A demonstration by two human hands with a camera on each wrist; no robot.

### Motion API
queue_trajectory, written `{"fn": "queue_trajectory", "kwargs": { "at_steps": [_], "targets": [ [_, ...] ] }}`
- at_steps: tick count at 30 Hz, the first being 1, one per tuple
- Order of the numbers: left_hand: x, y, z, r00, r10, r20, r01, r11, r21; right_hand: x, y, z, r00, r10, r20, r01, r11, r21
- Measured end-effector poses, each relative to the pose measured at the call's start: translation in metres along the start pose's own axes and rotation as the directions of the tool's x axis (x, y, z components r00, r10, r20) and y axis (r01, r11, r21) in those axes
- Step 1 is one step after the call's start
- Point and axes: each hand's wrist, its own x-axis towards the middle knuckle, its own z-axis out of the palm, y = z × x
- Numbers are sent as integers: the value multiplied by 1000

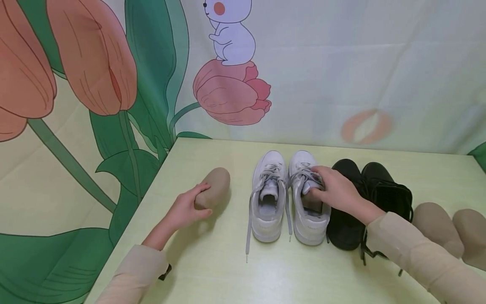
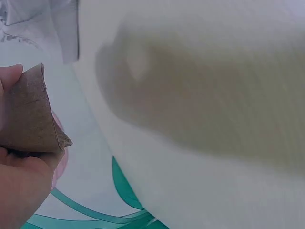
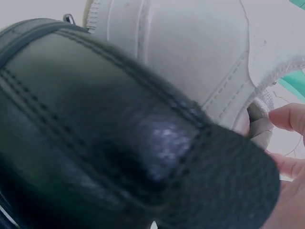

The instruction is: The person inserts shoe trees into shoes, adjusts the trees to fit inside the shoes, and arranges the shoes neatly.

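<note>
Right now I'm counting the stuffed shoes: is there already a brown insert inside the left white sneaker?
No, the left white sneaker shows an empty opening; the left hand holds a brown insert beside it.

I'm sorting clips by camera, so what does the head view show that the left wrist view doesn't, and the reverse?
Only the head view shows the white sneakers, the black shoes, the right hand at the right sneaker's opening, and two more brown shoe inserts. Only the left wrist view shows the held insert's flat cut end close up. Both show the left hand gripping a brown shoe insert on the table.

insert (image 1: 312, 202) in white shoe (image 1: 309, 198), perhaps mostly hidden
</note>
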Motion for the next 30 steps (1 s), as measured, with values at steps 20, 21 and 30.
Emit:
{"fn": "queue_trajectory", "kwargs": {
  "at_steps": [20,21,30],
  "targets": [
    [6,34,-9,997,62,52,-61,998,-24,11,-13,3,994,-108,24,108,994,2],
    [6,36,-9,996,65,53,-64,998,-25,12,-13,3,994,-110,24,110,994,-2],
    [7,53,-11,991,99,85,-95,994,-49,18,-19,6,985,-168,37,169,984,-47]
  ]
}}
